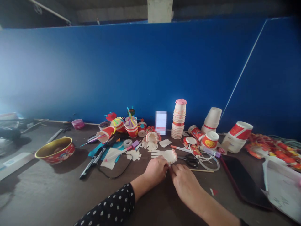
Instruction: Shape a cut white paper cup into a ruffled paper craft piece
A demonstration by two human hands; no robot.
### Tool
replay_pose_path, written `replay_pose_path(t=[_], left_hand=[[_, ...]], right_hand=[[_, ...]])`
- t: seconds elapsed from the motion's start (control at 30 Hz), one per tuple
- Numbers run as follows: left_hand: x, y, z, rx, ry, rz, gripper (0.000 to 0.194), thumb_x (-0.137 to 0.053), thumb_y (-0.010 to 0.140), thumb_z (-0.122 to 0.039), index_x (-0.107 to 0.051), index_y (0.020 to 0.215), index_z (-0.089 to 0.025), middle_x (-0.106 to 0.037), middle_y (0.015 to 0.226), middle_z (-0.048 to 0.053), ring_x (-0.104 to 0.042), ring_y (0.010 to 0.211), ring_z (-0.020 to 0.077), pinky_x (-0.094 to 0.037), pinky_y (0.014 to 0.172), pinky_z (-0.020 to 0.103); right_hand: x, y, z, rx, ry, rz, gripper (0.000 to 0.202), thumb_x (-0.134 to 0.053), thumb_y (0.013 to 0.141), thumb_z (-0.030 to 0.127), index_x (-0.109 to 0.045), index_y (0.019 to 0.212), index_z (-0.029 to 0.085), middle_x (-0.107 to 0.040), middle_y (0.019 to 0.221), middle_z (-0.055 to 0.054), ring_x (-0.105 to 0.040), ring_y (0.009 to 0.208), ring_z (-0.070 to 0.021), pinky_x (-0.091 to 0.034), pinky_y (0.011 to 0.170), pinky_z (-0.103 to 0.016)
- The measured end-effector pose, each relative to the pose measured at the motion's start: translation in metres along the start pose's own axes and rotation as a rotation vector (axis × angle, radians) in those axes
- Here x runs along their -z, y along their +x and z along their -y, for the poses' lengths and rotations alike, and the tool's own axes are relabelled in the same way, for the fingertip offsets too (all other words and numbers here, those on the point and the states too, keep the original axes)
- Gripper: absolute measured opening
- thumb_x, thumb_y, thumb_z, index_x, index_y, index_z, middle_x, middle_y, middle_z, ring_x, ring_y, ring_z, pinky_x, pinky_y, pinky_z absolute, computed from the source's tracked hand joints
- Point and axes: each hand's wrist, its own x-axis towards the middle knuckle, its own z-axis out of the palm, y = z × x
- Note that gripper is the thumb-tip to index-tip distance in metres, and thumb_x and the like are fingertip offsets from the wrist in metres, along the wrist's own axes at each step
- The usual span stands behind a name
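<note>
My left hand [156,170] and my right hand [184,180] meet low in the middle of the head view, fingertips nearly touching. Both are closed, pinching the near side of a cut paper cup [168,155]. Its wall is slit into white strips that point left, and its scalloped rim is on the right. A bit of white shows between the fingertips; the fingers hide the rest. Just right of the cup lie black-handled scissors [192,160]. Behind it, another cut cup [151,138] stands among white paper scraps [134,155].
A tall stack of paper cups [178,121] stands at the back, near several decorated cups [131,129]. On the left are a gold-lined red bowl [57,153] and a black pen-like tool [92,163]. A dark phone [244,182] and a white paper bag [282,188] lie right.
</note>
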Motion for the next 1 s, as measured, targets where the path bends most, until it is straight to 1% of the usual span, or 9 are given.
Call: replay_pose_path(t=[0.1, 0.2, 0.33, 0.43, 0.57, 0.7, 0.9, 1.0], left_hand=[[0.0, -0.001, 0.001, -0.018, -0.022, -0.046, 0.015, -0.048, 0.079, -0.011, -0.063, 0.077, -0.014, -0.062, 0.08, 0.006, -0.058, 0.077, 0.0186, -0.045, 0.071, 0.026], [0.0, -0.002, 0.001, -0.031, -0.041, -0.083, 0.016, -0.047, 0.076, -0.008, -0.062, 0.079, -0.013, -0.062, 0.079, 0.007, -0.058, 0.077, 0.0184, -0.045, 0.071, 0.026], [0.0, -0.003, -0.001, -0.037, -0.042, -0.074, 0.019, -0.046, 0.075, -0.007, -0.063, 0.076, -0.014, -0.062, 0.077, 0.007, -0.058, 0.075, 0.0184, -0.045, 0.07, 0.026], [0.0, -0.003, -0.001, -0.031, -0.04, -0.071, 0.02, -0.046, 0.075, -0.009, -0.064, 0.074, -0.014, -0.062, 0.077, 0.006, -0.057, 0.075, 0.0187, -0.045, 0.069, 0.026], [0.0, -0.003, 0.0, -0.036, -0.052, -0.065, 0.021, -0.046, 0.07, -0.008, -0.066, 0.075, -0.014, -0.062, 0.078, 0.006, -0.057, 0.077, 0.0187, -0.045, 0.071, 0.026], [-0.001, -0.003, 0.002, -0.074, -0.061, -0.062, 0.023, -0.045, 0.07, -0.008, -0.067, 0.073, -0.014, -0.062, 0.076, 0.006, -0.057, 0.076, 0.0184, -0.045, 0.07, 0.025], [-0.006, -0.004, 0.004, -0.121, -0.05, -0.096, 0.021, -0.045, 0.073, -0.009, -0.065, 0.074, -0.014, -0.062, 0.077, 0.007, -0.056, 0.076, 0.0183, -0.044, 0.07, 0.025], [-0.007, -0.003, 0.004, -0.123, -0.011, -0.07, 0.019, -0.046, 0.074, -0.009, -0.064, 0.07, -0.013, -0.061, 0.075, 0.007, -0.056, 0.074, 0.0183, -0.044, 0.068, 0.025]], right_hand=[[0.003, 0.001, -0.001, -0.022, 0.046, 0.028, 0.023, -0.051, 0.078, 0.004, -0.066, 0.093, 0.013, -0.065, 0.087, -0.009, -0.056, 0.08, -0.0223, -0.042, 0.07, -0.036], [0.006, 0.001, -0.001, -0.057, 0.067, 0.05, 0.026, -0.049, 0.08, 0.005, -0.065, 0.1, 0.012, -0.064, 0.09, -0.01, -0.056, 0.082, -0.0226, -0.042, 0.071, -0.036], [0.008, 0.0, -0.001, -0.091, 0.092, 0.074, 0.031, -0.047, 0.081, 0.004, -0.062, 0.107, 0.013, -0.062, 0.1, -0.01, -0.055, 0.086, -0.0223, -0.041, 0.076, -0.035], [0.01, 0.001, -0.003, -0.097, 0.115, 0.086, 0.028, -0.046, 0.082, 0.004, -0.065, 0.1, 0.013, -0.061, 0.104, -0.01, -0.054, 0.089, -0.022, -0.039, 0.08, -0.034], [0.015, 0.003, -0.004, -0.104, 0.136, 0.066, 0.023, -0.047, 0.083, 0.006, -0.067, 0.09, 0.015, -0.062, 0.095, -0.009, -0.052, 0.09, -0.0218, -0.036, 0.082, -0.034], [0.015, 0.005, -0.004, -0.114, 0.123, 0.041, 0.022, -0.048, 0.083, 0.007, -0.067, 0.091, 0.016, -0.061, 0.092, -0.008, -0.05, 0.089, -0.0219, -0.036, 0.08, -0.034], [0.012, 0.005, -0.003, -0.128, 0.133, 0.07, 0.022, -0.047, 0.085, 0.01, -0.067, 0.091, 0.017, -0.06, 0.092, -0.008, -0.049, 0.09, -0.0224, -0.036, 0.077, -0.035], [0.012, 0.005, -0.003, -0.139, 0.126, 0.077, 0.023, -0.045, 0.085, 0.01, -0.066, 0.091, 0.017, -0.06, 0.093, -0.008, -0.049, 0.089, -0.0227, -0.037, 0.077, -0.035]])
